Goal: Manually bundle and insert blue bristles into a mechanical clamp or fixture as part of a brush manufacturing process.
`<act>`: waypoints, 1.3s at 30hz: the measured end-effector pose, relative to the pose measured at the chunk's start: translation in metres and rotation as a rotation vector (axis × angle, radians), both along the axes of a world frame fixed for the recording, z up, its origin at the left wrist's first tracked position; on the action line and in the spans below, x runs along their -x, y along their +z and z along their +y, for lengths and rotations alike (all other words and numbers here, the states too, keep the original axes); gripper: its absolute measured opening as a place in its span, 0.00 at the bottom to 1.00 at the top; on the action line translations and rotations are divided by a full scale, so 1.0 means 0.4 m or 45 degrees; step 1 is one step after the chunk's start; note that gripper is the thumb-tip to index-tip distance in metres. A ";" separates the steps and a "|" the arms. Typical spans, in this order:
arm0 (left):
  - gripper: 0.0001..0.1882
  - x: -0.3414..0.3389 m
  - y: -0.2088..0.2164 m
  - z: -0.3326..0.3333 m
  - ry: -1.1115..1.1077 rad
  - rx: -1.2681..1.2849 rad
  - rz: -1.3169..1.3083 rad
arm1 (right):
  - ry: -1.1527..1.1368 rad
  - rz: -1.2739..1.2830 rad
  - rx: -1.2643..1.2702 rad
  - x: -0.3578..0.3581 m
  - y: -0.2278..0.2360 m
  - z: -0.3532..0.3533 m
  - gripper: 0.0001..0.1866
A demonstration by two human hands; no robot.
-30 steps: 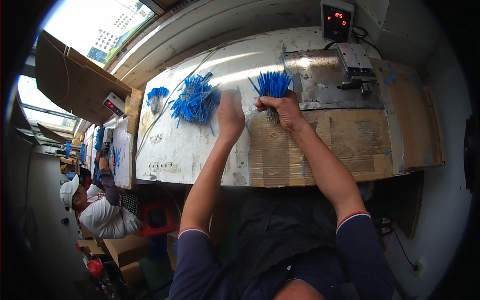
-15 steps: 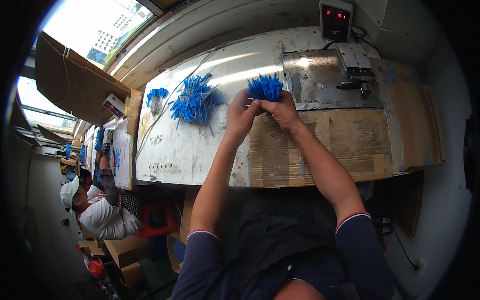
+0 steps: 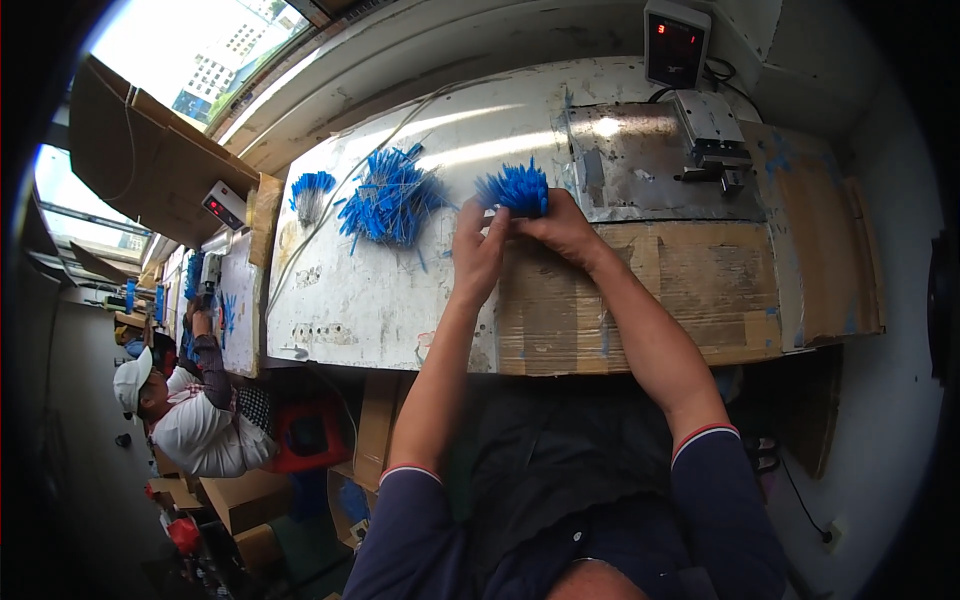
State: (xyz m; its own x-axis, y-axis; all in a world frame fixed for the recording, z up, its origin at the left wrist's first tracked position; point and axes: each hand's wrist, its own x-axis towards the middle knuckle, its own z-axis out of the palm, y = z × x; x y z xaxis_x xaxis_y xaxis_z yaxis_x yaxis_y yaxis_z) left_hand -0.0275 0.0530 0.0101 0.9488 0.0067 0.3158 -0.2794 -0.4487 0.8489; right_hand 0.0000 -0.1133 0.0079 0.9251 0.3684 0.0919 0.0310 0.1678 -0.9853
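Above the worktable, a bundle of thin blue-tipped sticks (image 3: 515, 188) stands with its blue ends up. My right hand (image 3: 562, 230) is closed round its right side. At its left side, my left hand (image 3: 480, 245) has the thumb against the bundle's lower part and the fingers curled behind it, partly hidden. To the left lies a loose, tangled heap of the same blue-tipped sticks (image 3: 392, 200), their pale wire-like stems pointing many ways. Farther left is a smaller, neater bunch (image 3: 312, 192), its blue ends together.
A metal fixture (image 3: 712, 130) stands on a metal plate (image 3: 630, 185) at the back right, with a red-digit display box (image 3: 676, 45) behind. Cardboard (image 3: 640, 300) covers the table's near right. A cable (image 3: 345, 190) crosses the left side. At far left, a person in a white cap (image 3: 195, 420) works.
The bundle has shifted slightly left and down, its tips now leaning apart at the left. My left hand has turned a little against it.
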 end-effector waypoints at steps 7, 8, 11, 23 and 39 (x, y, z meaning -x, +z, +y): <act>0.22 0.034 0.025 -0.016 -0.295 0.681 0.288 | -0.003 -0.109 0.044 0.019 0.007 0.000 0.15; 0.26 0.046 0.044 -0.020 -0.340 0.683 0.293 | -0.028 -0.173 0.063 0.016 -0.003 0.000 0.15; 0.32 0.058 0.107 -0.037 -0.399 0.659 0.276 | -0.011 -0.195 -0.225 0.001 -0.033 0.000 0.15; 0.31 -0.020 0.231 -0.002 -0.462 0.083 0.167 | 0.182 0.081 0.032 0.013 -0.007 0.002 0.16; 0.28 -0.053 0.214 -0.057 -0.671 -1.026 -0.453 | 0.019 -0.265 0.185 0.015 -0.067 0.001 0.25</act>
